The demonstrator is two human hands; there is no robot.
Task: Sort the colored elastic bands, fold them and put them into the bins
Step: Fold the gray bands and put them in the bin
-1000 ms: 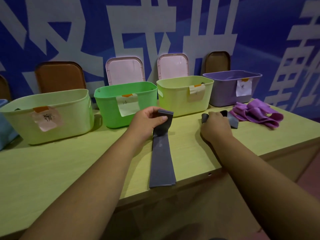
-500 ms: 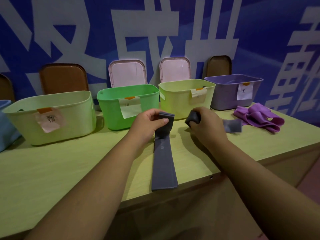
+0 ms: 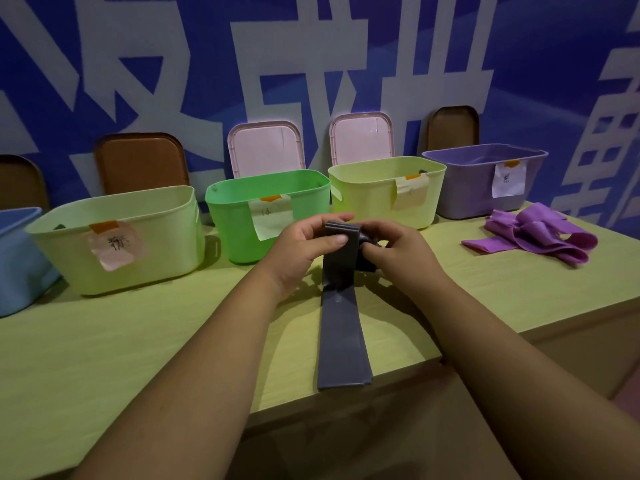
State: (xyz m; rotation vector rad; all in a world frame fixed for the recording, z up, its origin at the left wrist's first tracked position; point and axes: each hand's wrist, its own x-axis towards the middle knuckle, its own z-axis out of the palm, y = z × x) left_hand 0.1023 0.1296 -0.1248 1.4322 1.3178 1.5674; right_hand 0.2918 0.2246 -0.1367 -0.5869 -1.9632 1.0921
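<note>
Head view: our left hand (image 3: 304, 244) pinches the folded top of the grey band (image 3: 343, 341), its tail lying along the table (image 3: 138, 341) to the near edge. Our right hand (image 3: 398, 252) clutches a bunched grey piece (image 3: 366, 264) against it. Purple bands (image 3: 533, 237) lie far right.

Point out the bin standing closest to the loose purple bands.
The purple bin, at the right end of the row. The purple bands lie just in front of it, and every bin of another colour stands farther left.
</note>
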